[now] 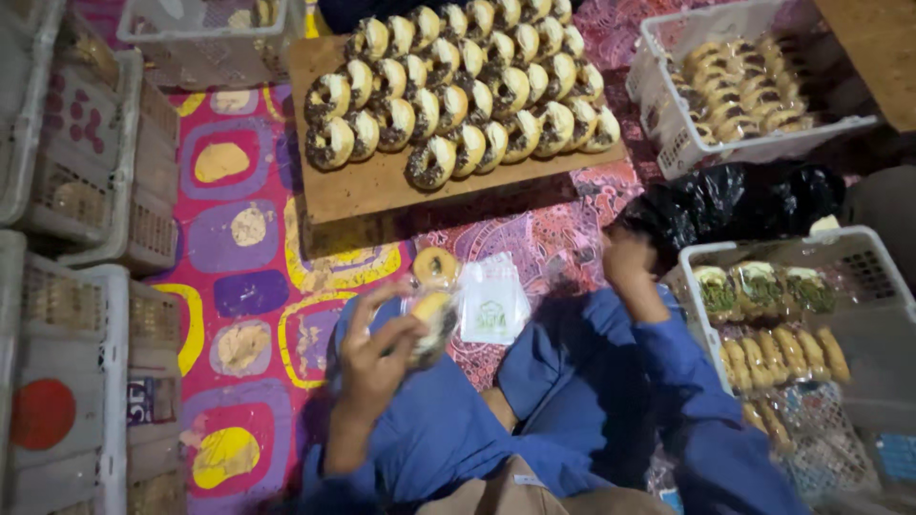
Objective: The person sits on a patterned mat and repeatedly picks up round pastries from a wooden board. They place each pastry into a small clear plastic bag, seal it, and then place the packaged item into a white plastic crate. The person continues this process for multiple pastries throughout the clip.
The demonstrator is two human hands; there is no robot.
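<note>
Left hand [377, 358]: fingers curled and pinching a wrapped doughnut [434, 319], thumb and fingertips pressed on its clear film. The doughnut was a pale ring with a dark topping, sealed in glossy, crinkled plastic; it sat at the fingertips, above the person's blue-clad lap.

Right hand [628, 257]: raised to the right of the wrapped doughnut, loosely closed; whether it gripped anything could not be told.

Second doughnut [435, 265]: plain golden ring, lying just above the wrapped doughnut on the mat.

Clear bag [491, 303]: flat, soft, with a pale green printed mark, lying just right of the wrapped doughnut.

Wooden board [382, 186]: brown, flat, well above the wrapped doughnut, carrying rows of overlapped glazed rings [458, 81] with dark and white topping.

Floor mat [239, 229]: pink and purple with yellow patches, worn, spread under and left of the wrapped doughnut.

White plastic crates: latticed walls; one upper right [658, 86] holding packed rings, one at right [701, 315] holding green-topped and golden pieces, several stacked at far left [114, 315].

Black plastic bag [735, 195]: shiny, crumpled, to the upper right of the wrapped doughnut, between the two right-hand crates.
</note>
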